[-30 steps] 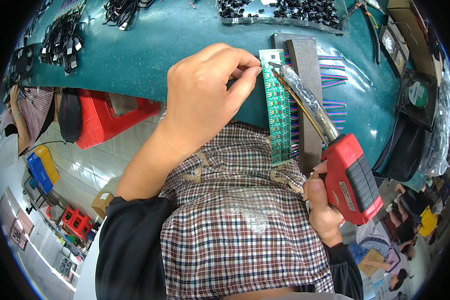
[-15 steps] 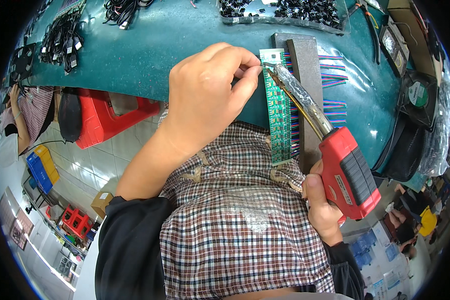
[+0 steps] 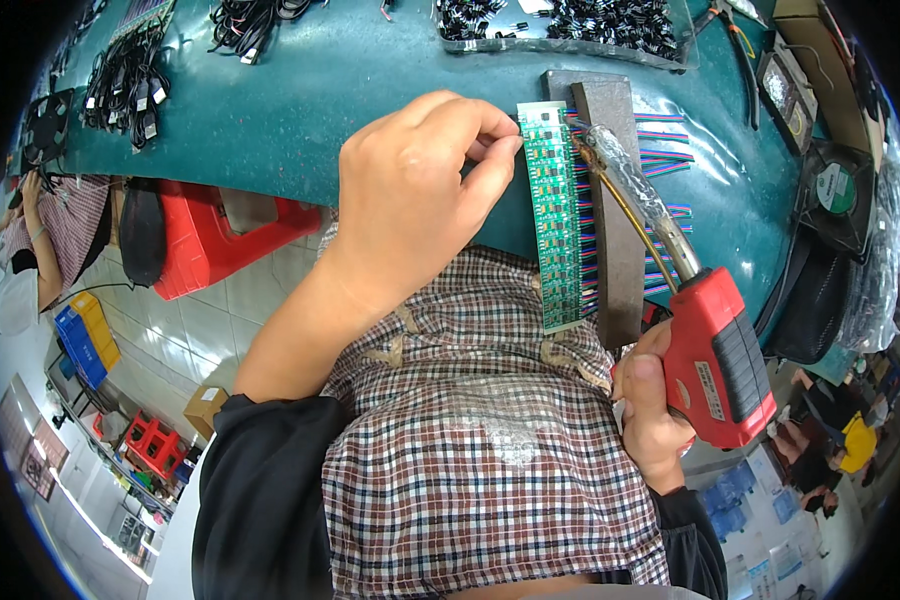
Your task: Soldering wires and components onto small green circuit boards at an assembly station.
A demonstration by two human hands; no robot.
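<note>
L hand [image 3: 420, 190] pinched narrow at 11-o'clock edge of green PCB strip [image 3: 553, 225], approx 2 o'clock in view; can't tell what's between fingertips. R hand [image 3: 652, 415] wraps red soldering gun [image 3: 715, 345], approx 4 o'clock. PCB prob. light, stiff, fragile: hold edges.

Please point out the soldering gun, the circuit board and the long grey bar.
Soldering gun [image 3: 692, 335], head view: red housing.
Circuit board [image 3: 556, 222], head view: component face.
Long grey bar [image 3: 612, 225], head view: upper face.
</note>
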